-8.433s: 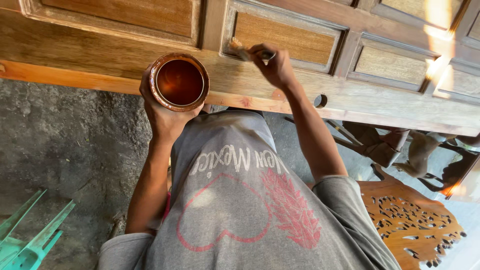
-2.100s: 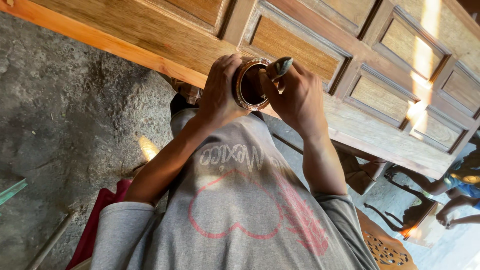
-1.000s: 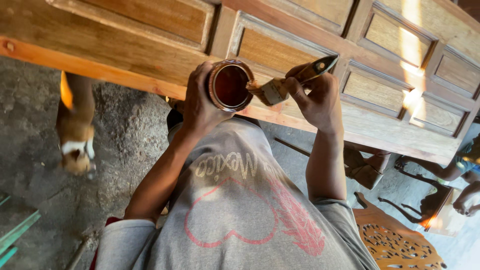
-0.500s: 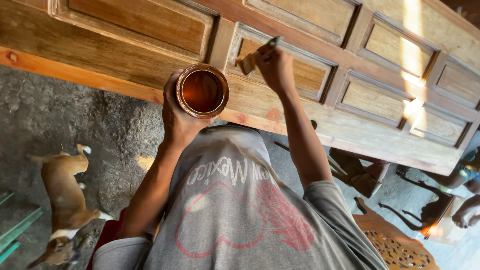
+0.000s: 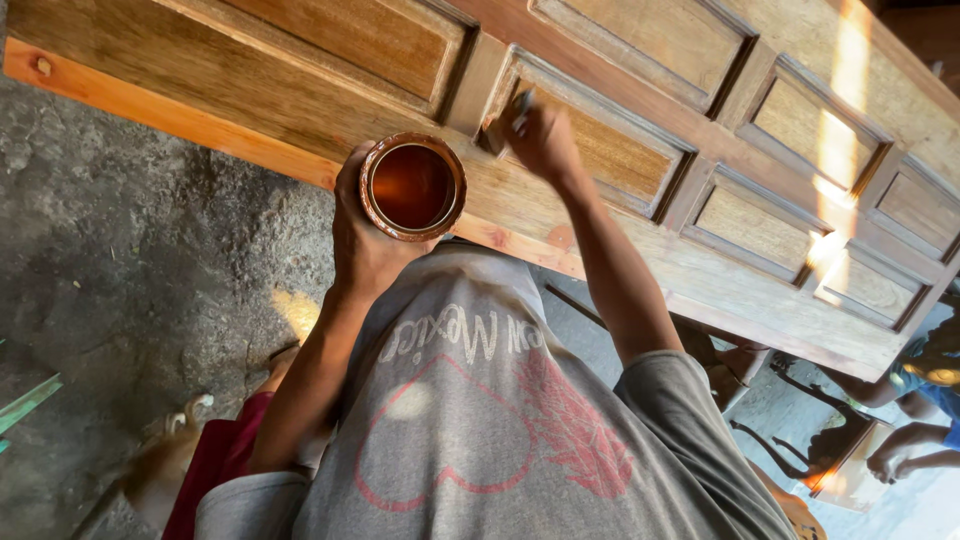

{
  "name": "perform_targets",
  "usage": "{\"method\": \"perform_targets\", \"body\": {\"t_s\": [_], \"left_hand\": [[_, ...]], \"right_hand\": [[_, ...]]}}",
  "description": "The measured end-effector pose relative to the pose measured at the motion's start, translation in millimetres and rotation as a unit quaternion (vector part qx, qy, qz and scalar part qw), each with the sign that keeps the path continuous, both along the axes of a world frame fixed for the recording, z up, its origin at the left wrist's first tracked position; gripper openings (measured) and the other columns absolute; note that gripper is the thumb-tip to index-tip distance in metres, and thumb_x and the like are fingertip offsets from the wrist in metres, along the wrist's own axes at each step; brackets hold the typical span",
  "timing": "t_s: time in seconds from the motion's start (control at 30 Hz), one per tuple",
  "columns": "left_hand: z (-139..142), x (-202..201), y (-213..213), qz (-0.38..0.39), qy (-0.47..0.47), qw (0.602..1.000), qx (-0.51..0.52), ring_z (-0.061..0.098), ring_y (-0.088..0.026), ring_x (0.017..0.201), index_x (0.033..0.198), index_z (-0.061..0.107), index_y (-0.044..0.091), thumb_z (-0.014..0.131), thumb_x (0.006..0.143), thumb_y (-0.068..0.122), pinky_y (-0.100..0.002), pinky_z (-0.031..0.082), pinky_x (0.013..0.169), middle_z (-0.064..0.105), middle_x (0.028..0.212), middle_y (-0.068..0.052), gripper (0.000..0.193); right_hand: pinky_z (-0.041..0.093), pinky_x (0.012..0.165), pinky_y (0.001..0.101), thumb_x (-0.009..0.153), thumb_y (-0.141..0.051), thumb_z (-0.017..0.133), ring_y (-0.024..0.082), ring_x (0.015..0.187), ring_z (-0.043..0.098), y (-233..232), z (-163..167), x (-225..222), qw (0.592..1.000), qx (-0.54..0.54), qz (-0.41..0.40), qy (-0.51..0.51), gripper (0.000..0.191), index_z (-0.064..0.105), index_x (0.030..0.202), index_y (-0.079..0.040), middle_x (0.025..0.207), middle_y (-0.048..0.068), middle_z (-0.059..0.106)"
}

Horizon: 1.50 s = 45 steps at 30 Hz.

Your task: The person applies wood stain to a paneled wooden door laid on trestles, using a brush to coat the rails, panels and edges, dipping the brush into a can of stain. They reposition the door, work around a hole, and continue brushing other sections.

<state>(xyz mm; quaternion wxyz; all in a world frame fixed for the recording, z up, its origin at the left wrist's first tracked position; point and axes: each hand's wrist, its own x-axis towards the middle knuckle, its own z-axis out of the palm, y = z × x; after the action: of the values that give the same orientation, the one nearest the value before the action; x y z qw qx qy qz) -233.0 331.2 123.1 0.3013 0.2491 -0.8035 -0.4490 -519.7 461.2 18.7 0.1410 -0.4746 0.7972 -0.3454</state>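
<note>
Over a rough grey floor (image 5: 120, 250), a person in a grey T-shirt (image 5: 480, 420) works at a long panelled wooden door (image 5: 700, 130) laid flat across the scene. Left hand (image 5: 365, 235) is wrapped around a round tin (image 5: 412, 187), fingers clamped on its side, holding it upright just in front of the door's near edge; the tin's open top shows dark amber liquid inside a stained rim. Right hand (image 5: 540, 135) is stretched forward with the arm nearly straight, fingers closed tight on a brush (image 5: 505, 118), whose head sits against the frame of 1 recessed panel, beside the upright rail that splits 2 panels. Only the brush's end shows past the fingers; its bristles are too blurred to make out. Tin and brush are near each other but apart, the tin closer to the person's chest, the brush out on the door's face. Panels near the left look darker and richer than the pale ones toward the right, where 2 streaks of sunlight (image 5: 835, 150) fall across the wood. Along the door's near side runs an orange-toned edge strip (image 5: 170, 115). At lower right, another person's bare arm (image 5: 915, 465) shows beside carved dark furniture (image 5: 800, 455). Red cloth (image 5: 215, 465) lies by the person's left elbow.
</note>
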Motion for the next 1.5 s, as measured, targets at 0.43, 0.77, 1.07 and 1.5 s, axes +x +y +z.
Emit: {"method": "perform_targets", "body": {"t_s": [0.43, 0.77, 1.07, 1.5], "left_hand": [[-5.8, 1.2, -1.5, -0.008, 0.006, 1.000, -0.030, 0.054, -0.037, 0.137, 0.153, 0.030, 0.003, 0.107, 0.068, 0.020, -0.047, 0.047, 0.118, 0.048, 0.149, -0.019, 0.116], [-8.1, 4.8, -0.8, -0.016, -0.005, 1.000, -0.016, 0.053, -0.037, 0.139, 0.154, 0.029, 0.002, 0.104, 0.069, 0.018, -0.047, 0.046, 0.120, 0.048, 0.151, -0.020, 0.114], [-13.9, 8.5, 4.0, -0.015, -0.009, 1.000, -0.025, 0.053, -0.037, 0.139, 0.154, 0.029, 0.003, 0.105, 0.072, 0.021, -0.047, 0.045, 0.121, 0.048, 0.151, -0.020, 0.113], [-18.2, 14.3, 5.3, -0.029, 0.007, 1.000, -0.006, 0.052, -0.036, 0.143, 0.157, 0.026, 0.004, 0.106, 0.075, 0.021, -0.047, 0.046, 0.124, 0.045, 0.154, -0.019, 0.116]], "right_hand": [[0.057, 0.066, 0.0292, 0.101, -0.013, 0.065, 0.015, 0.080, 0.073, 29.1, -12.9, -7.0, 0.978, -0.009, -0.133, -0.161, 0.017, 0.078, 0.106, -0.004, 0.096, 0.013, 0.079], [0.053, 0.068, 0.0293, 0.103, -0.009, 0.071, 0.016, 0.078, 0.063, 34.7, -21.1, -22.1, 0.971, -0.074, -0.121, -0.193, 0.013, 0.076, 0.110, 0.001, 0.094, 0.012, 0.076], [0.062, 0.081, 0.0336, 0.098, -0.017, 0.072, 0.019, 0.095, 0.076, 27.6, -4.4, -15.7, 0.968, 0.092, -0.065, -0.226, 0.016, 0.078, 0.107, -0.006, 0.105, 0.010, 0.079], [0.064, 0.084, 0.0384, 0.101, -0.016, 0.072, 0.021, 0.092, 0.077, 9.5, -16.3, -29.6, 0.978, 0.147, 0.023, -0.144, 0.011, 0.076, 0.099, -0.006, 0.101, 0.010, 0.079]]}}
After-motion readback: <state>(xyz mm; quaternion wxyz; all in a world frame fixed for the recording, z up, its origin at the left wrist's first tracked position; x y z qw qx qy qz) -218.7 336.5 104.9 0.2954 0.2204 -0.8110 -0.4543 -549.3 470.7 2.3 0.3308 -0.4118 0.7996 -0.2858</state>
